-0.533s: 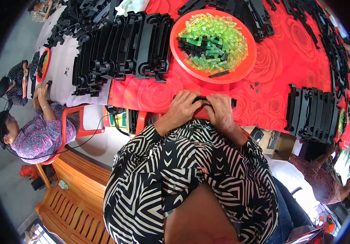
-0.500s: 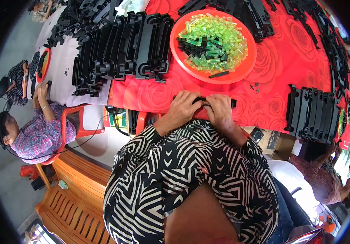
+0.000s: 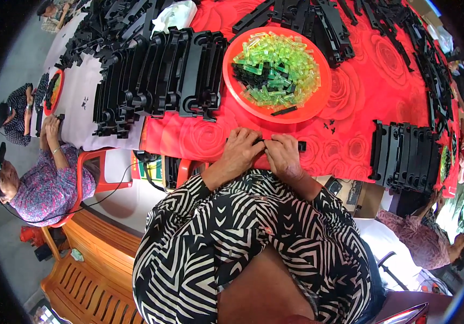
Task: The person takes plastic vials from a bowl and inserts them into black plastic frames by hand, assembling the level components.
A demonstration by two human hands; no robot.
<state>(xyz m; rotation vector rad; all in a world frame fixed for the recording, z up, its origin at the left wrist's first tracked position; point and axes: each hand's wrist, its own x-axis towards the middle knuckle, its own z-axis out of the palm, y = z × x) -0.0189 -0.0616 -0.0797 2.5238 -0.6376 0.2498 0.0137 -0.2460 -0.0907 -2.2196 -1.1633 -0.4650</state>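
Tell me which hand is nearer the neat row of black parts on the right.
Right. The right hand is left of that row of black parts; the left hand is farther left.

The slim plastic part at the near edge of the red, rose-patterned tablecloth was black; the small translucent pieces in the round, orange-red plastic basin were yellow-green

The view has tilted a little, so the red plate and the red-covered surface appear lower now, and more of the white bag shows. The right hand has come nearer to the left hand, and less of the black bar is visible between them.
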